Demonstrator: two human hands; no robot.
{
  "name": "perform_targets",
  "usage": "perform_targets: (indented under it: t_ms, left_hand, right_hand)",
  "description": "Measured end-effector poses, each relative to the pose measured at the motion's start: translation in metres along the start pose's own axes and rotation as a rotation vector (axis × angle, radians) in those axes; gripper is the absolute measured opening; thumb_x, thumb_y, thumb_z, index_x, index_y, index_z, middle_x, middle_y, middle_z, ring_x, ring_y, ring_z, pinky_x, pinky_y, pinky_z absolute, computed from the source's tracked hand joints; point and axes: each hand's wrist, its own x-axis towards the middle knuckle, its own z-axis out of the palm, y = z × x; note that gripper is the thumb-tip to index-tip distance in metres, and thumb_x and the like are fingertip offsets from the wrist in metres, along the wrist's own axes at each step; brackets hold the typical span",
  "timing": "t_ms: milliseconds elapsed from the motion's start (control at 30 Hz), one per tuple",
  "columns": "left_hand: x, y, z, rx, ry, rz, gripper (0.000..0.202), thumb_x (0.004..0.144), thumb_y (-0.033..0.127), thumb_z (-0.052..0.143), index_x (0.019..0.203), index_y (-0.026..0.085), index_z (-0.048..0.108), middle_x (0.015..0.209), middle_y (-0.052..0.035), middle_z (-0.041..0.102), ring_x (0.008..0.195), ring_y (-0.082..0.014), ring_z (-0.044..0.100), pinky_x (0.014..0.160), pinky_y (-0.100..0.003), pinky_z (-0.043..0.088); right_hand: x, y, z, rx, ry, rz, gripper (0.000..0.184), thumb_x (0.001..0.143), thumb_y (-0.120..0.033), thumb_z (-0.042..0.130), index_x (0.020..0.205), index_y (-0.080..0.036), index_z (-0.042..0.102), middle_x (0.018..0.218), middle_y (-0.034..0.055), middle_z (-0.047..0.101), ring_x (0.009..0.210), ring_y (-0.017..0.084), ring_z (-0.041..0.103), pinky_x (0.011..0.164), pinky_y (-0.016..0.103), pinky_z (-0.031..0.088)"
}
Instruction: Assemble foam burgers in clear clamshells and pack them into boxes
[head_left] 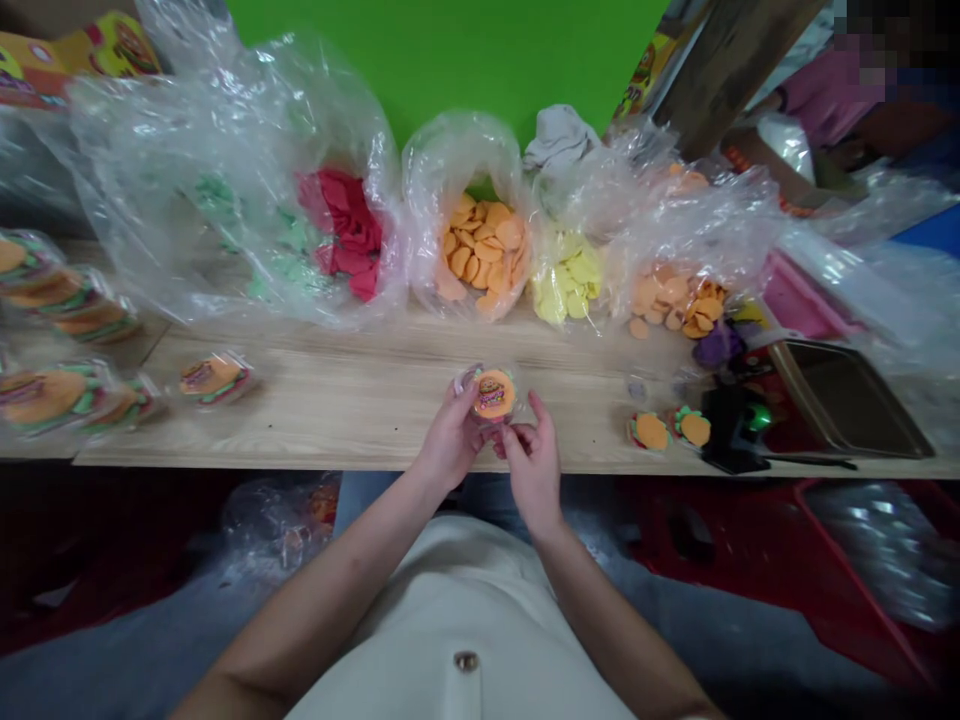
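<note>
Over the front of the table, my left hand grips a clear plastic pack with an orange burger-shaped piece inside. A printed burger picture and pink lettering show on its top. My right hand has thumb and fingers pinched at the pack's lower right edge, its index finger raised; what exactly lies in the pinch is too small to make out. Two unwrapped burger-shaped pieces with green and red layers lie to the right. A finished-looking wrapped burger piece lies on the left.
Along the back stand clear bags with red pieces, orange discs, yellow pieces and pale orange discs. Wrapped burgers are grouped at left. A black device with a green light and a dark tray stand right. A co-worker's sleeve shows behind.
</note>
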Motion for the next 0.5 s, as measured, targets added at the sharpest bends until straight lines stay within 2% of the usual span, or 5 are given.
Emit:
perform_targets:
  t_ms: [200,267,367,433,500]
  left_hand:
    - [0.001,0.003,0.0,-0.005,0.046,0.027,0.033,0.079,0.033,0.059,0.11,0.021,0.053,0.104,-0.0038,0.06,0.081,-0.0148,0.06,0.06,-0.022,0.049]
    - [0.002,0.007,-0.002,-0.012,0.058,0.073,0.029,0.081,0.032,0.057,0.107,0.02,0.054,0.107,-0.0043,0.059,0.085,-0.015,0.059,0.066,-0.023,0.049]
    - [0.003,0.011,-0.003,0.019,0.069,0.167,0.028,0.081,0.031,0.057,0.106,0.02,0.054,0.111,-0.0052,0.057,0.088,-0.0145,0.057,0.069,-0.023,0.049]
    - [0.003,0.011,-0.003,0.05,0.065,0.206,0.03,0.081,0.031,0.058,0.108,0.021,0.053,0.113,-0.0057,0.056,0.09,-0.0149,0.057,0.069,-0.023,0.048]
    - [0.003,0.01,-0.001,0.073,0.071,0.229,0.032,0.08,0.031,0.058,0.11,0.021,0.052,0.112,-0.006,0.057,0.092,-0.0155,0.056,0.073,-0.024,0.048]
  right_hand:
    - [0.003,0.006,-0.01,-0.188,-0.036,0.02,0.064,0.074,-0.036,0.061,0.129,-0.017,0.034,0.088,0.0046,0.06,0.076,0.016,0.058,0.068,0.029,0.049]
    - [-0.001,0.005,-0.02,-0.369,0.035,-0.054,0.049,0.075,-0.038,0.06,0.116,-0.016,0.047,0.09,0.0062,0.059,0.08,0.017,0.056,0.069,0.029,0.047]
    - [-0.01,-0.002,-0.029,-0.561,0.09,-0.138,0.024,0.078,-0.039,0.057,0.084,-0.017,0.062,0.082,0.0049,0.061,0.075,0.016,0.054,0.069,0.028,0.044]
    - [-0.011,-0.007,-0.025,-0.487,-0.017,-0.031,0.024,0.078,-0.04,0.056,0.077,-0.018,0.065,0.075,0.0036,0.062,0.069,0.015,0.053,0.064,0.027,0.044]
    - [-0.006,-0.01,-0.013,-0.24,-0.117,0.153,0.026,0.077,-0.041,0.056,0.08,-0.017,0.066,0.073,0.0035,0.064,0.065,0.015,0.055,0.059,0.026,0.044]
